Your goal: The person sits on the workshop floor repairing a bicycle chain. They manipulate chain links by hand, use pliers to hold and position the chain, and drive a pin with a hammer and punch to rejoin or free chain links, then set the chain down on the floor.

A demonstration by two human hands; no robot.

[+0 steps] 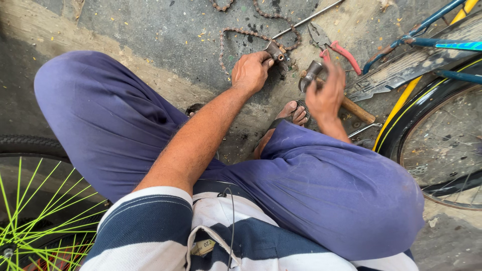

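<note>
My left hand (250, 72) pinches a small metal tool (276, 51) against a rusty bicycle chain (236, 33) lying on the concrete floor. My right hand (326, 94) grips a hammer with a wooden handle (358, 110); its metal head (310, 73) hangs just right of the chain tool, slightly above the floor. I am squatting, with my knees in purple trousers on both sides and my sandalled foot (296, 113) below the hammer.
Red-handled pliers (331, 45) and a thin metal rod (306, 19) lie beyond the chain. A blue and yellow bicycle frame (432, 42) and dark wheel (442, 145) stand at right. A wheel with green spokes (35, 200) is at lower left.
</note>
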